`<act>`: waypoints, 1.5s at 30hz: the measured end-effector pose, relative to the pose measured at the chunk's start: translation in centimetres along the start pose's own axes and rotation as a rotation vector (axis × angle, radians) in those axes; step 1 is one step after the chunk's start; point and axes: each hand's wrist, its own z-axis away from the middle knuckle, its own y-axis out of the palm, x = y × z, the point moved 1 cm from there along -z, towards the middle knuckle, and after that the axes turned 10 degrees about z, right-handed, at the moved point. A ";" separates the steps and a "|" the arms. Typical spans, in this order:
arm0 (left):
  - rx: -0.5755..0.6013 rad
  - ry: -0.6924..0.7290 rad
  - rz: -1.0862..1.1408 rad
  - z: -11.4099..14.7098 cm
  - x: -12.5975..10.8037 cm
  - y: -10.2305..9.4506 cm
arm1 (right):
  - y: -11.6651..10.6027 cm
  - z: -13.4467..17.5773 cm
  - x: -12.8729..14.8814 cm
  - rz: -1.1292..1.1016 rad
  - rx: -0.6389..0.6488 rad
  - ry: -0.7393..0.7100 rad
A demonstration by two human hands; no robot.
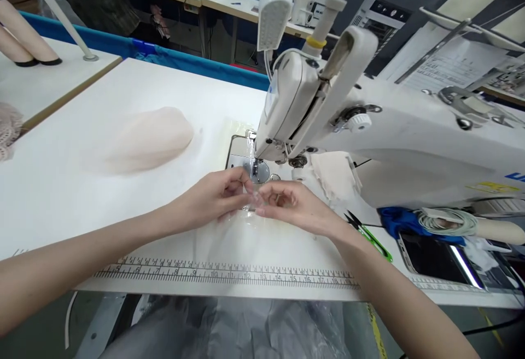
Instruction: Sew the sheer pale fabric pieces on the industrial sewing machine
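My left hand (223, 194) and my right hand (293, 203) meet just in front of the sewing machine (295, 91). Both are closed in a pinch, fingertips nearly touching, on a small translucent piece (256, 200). It looks thin and shiny; its exact kind is unclear. Right behind the fingers are the presser foot (256, 168) and the metal needle plate (240, 151). A pale pink fabric piece (159, 134) lies flat on the white table to the left of the machine. Folded pale fabric (336, 175) rests under the machine arm.
Green-handled thread snips (375, 241) lie right of my right forearm, near a phone (438, 260) and a coiled cord (447, 221). A printed ruler (229, 274) runs along the front table edge. Lace fabric (9, 129) sits at the far left. Another person (94, 3) is behind.
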 end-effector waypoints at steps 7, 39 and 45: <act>-0.098 0.140 -0.425 -0.3 1.0 -0.2 | 0.9 -1.1 -1.1 -0.112 -0.121 0.123; -0.200 0.347 -0.445 0.4 2.0 0.9 | 2.3 0.0 -1.3 0.165 -0.404 -0.242; -0.193 0.421 -0.503 0.6 2.0 0.7 | 2.4 -0.1 -1.3 0.111 -0.370 -0.222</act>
